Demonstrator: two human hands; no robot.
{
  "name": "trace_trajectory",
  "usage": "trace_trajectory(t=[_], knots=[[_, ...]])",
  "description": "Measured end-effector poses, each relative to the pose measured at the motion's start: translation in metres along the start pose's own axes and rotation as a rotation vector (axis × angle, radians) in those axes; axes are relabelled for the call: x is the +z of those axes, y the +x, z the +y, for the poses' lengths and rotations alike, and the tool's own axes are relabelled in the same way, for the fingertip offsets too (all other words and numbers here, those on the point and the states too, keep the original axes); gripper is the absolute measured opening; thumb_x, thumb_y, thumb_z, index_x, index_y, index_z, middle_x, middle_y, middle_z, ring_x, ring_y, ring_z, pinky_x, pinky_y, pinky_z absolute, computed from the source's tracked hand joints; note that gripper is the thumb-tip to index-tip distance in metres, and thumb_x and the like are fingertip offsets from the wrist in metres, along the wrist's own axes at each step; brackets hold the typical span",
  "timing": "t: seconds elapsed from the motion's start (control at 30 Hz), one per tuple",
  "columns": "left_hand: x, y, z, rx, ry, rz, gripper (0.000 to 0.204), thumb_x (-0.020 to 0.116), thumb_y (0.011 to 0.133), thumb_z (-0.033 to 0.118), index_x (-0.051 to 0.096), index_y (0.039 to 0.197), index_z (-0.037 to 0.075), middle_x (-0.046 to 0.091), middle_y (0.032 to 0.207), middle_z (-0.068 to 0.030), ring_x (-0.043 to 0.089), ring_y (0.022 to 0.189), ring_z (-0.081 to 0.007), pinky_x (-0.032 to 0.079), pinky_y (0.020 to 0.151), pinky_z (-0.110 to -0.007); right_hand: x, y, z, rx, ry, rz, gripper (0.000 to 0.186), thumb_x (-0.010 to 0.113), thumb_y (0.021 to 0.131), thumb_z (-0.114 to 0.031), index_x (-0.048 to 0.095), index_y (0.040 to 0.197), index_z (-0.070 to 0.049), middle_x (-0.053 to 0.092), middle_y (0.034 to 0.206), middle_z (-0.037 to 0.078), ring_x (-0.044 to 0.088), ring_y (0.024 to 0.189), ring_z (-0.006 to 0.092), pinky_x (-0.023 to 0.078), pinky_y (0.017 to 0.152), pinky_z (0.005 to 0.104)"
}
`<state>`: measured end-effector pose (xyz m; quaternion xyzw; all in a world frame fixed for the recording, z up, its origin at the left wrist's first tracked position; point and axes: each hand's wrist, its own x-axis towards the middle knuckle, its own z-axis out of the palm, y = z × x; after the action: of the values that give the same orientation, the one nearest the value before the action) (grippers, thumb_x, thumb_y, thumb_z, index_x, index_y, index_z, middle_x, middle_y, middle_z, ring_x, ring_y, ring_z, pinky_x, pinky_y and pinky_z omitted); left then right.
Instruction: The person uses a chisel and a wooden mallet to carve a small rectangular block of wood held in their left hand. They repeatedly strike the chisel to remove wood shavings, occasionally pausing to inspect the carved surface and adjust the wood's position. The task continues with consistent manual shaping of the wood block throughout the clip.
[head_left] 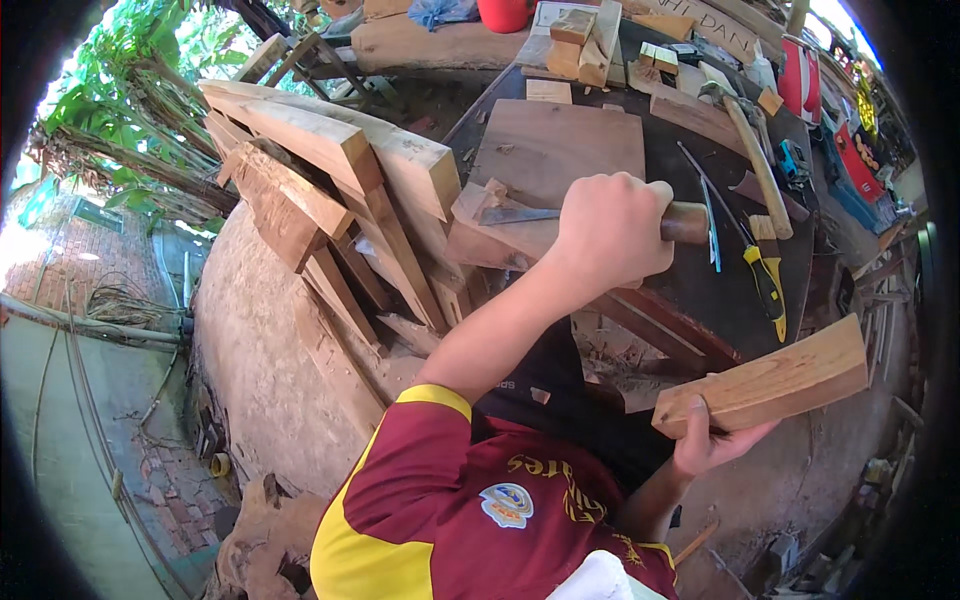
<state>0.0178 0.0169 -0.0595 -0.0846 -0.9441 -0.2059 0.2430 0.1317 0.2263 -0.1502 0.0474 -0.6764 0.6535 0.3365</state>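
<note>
My left hand (615, 228) is wrapped round the wooden handle of a chisel (518, 215) above the near edge of the worktable (730, 290). The metal blade points left and the handle's end sticks out to the right of my fist. A flat reddish-brown board (565, 140) lies on the table just beyond the blade. Lower right, off the table's front edge, my right hand (715, 447) grips a block of wood (768, 382) near its left end. The thumb lies on the block's near face; the other fingers are mostly hidden under it.
A hammer (750, 150), a yellow-handled brush (765, 275), a blue tape measure (793, 162) and wood pieces (580, 40) lie on the table. Long timbers (350, 160) lean at the left, close to my left arm. A red container (505, 14) stands at the back.
</note>
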Motion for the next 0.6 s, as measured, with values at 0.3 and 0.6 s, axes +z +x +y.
trace_trajectory(t=[0.3,0.6], knots=[[-0.010,0.011,0.016,0.145,-0.140,0.010,0.016,0.067,0.058,0.019,0.061,0.070,0.010,0.060,0.062,-0.0116,0.062,0.062,-0.0329,0.049,0.056,-0.041,0.003,-0.004,0.000,0.053,0.063,-0.035,0.100,0.065,0.062,0.003,0.009,0.145,0.001,0.036,0.133,0.025,0.053,0.105,0.0334,0.050,0.085,0.0432],[-0.004,0.007,-0.010,0.068,-0.158,0.086,0.016,0.067,0.057,0.019,0.062,0.070,0.011,0.060,0.063,-0.0123,0.061,0.062,-0.0332,0.049,0.057,-0.041,-0.008,0.011,0.000,-0.042,0.025,-0.006,0.099,0.063,0.064,0.003,0.008,0.146,0.001,0.037,0.133,0.025,0.054,0.104,0.0358,0.050,0.086,0.0451]])
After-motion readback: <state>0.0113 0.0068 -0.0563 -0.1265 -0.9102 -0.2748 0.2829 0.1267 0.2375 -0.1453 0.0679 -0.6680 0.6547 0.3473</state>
